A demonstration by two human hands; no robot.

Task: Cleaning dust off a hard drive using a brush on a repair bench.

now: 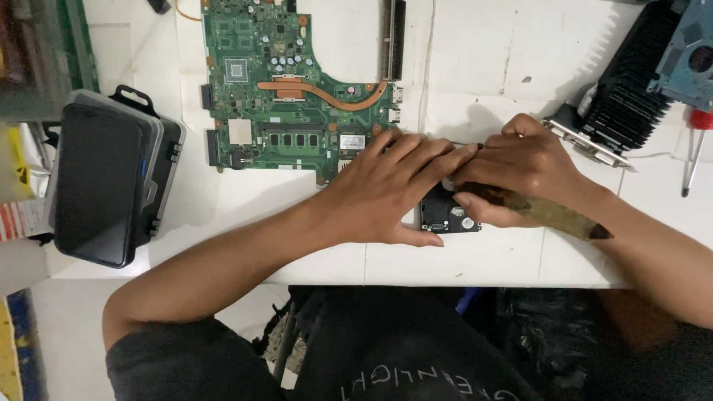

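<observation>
Hard drive (448,215) under left hand (386,189), right hand (523,167) gripping tool (549,213)

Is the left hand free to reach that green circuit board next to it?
Probably yes: the left hand rests on the hard drive, and the green circuit board lies just beyond its knuckles, with nothing between.

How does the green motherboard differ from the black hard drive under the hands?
The motherboard is green, large and lies fully in the open with nobody touching it; the hard drive is black, much smaller and mostly hidden. The left hand and right hand cover the hard drive, the right one also holding a wooden-handled tool. Both lie flat on the white table.
</observation>
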